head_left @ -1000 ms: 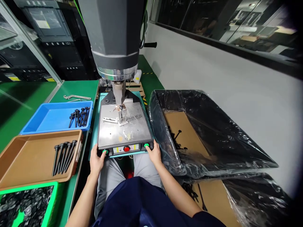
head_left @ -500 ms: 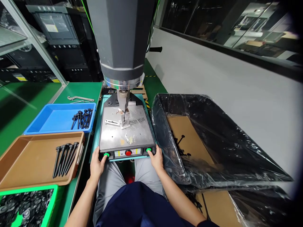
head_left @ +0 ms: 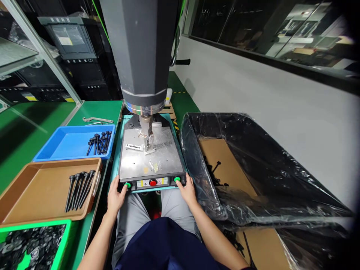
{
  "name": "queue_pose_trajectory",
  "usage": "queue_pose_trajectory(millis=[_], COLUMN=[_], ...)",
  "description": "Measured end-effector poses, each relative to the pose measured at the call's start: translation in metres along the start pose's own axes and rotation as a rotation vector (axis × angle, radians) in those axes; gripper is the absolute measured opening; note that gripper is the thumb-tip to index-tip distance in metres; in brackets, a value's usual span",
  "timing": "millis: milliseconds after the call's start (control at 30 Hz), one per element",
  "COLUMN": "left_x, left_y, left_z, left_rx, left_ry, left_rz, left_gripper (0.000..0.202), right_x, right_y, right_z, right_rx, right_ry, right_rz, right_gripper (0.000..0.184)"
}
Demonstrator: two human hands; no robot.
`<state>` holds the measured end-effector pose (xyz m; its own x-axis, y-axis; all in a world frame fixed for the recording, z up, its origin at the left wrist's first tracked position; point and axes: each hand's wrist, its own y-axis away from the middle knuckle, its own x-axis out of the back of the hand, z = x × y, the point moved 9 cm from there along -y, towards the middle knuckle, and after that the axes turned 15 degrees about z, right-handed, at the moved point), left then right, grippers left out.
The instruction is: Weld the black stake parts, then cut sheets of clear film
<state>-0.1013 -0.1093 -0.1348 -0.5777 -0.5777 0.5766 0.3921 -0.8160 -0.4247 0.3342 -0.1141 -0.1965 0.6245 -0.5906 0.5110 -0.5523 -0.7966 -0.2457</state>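
Note:
A grey press machine (head_left: 143,56) stands over a steel base plate (head_left: 152,159), its narrow horn tip (head_left: 147,129) down on a small fixture. My left hand (head_left: 116,197) rests at the front left corner, thumb on the left green button (head_left: 128,185). My right hand (head_left: 187,189) rests at the front right corner, thumb by the right green button (head_left: 177,179). A red button (head_left: 152,182) sits between them. Both hands hold nothing; their fingers curl under the machine's front edge.
A blue tray (head_left: 64,144) with several black bolts and a brown tray (head_left: 36,191) with several black bolts (head_left: 80,183) lie left. A green bin (head_left: 33,243) of black washers is at bottom left. A plastic-lined cardboard box (head_left: 225,165) stands right. A wrench (head_left: 97,120) lies behind.
The press head has come down, its horn tip now on the fixture. My hands stay at the two green buttons. The view has shifted slightly.

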Motion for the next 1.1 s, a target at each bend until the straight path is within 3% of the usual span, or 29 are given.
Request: queue_pose_trajectory(millis=[133, 267, 400, 567, 733, 833, 933, 1033, 1100], left_x=[0.012, 0.008, -0.034, -0.093, -0.124, -0.13, -0.124, -0.114, -0.11], left_y=[-0.014, -0.037, -0.058, -0.077, -0.083, -0.075, -0.067, -0.061, -0.056], left_z=[0.025, 0.08, 0.113, 0.121, 0.125, 0.133, 0.143, 0.156, 0.163], left_rx=[-0.033, -0.146, -0.036, 0.169, 0.347, 0.441, 0.479, 0.45, 0.452], left_ry=[-0.035, 0.042, 0.259, 0.37, 0.519, 0.627, 0.723, 0.761, 0.776], left_rz=[0.098, 0.133, -0.034, -0.139, -0.198, -0.271, -0.293, -0.288, -0.293], left_gripper=[0.052, 0.042, 0.048, 0.06, 0.067, 0.052, 0.042, 0.039, 0.041], right_x=[0.001, 0.001, 0.0, 0.002, 0.003, 0.006, 0.02, 0.041, 0.038], right_y=[-0.001, -0.002, -0.002, -0.002, 0.001, 0.003, 0.003, 0.005, 0.012], right_z=[-0.001, -0.001, 0.0, 0.001, 0.009, 0.011, -0.001, -0.029, -0.054], right_rx=[0.012, 0.01, -0.009, -0.003, -0.005, -0.008, 0.007, 0.078, 0.145], right_ry=[-0.018, -0.027, -0.035, -0.055, -0.085, -0.093, -0.088, -0.104, -0.161], right_rz=[0.006, 0.002, -0.014, -0.011, 0.008, 0.009, 0.072, 0.217, 0.179], right_gripper=[0.075, 0.076, 0.077, 0.072, 0.072, 0.071, 0.064, 0.05, 0.037])
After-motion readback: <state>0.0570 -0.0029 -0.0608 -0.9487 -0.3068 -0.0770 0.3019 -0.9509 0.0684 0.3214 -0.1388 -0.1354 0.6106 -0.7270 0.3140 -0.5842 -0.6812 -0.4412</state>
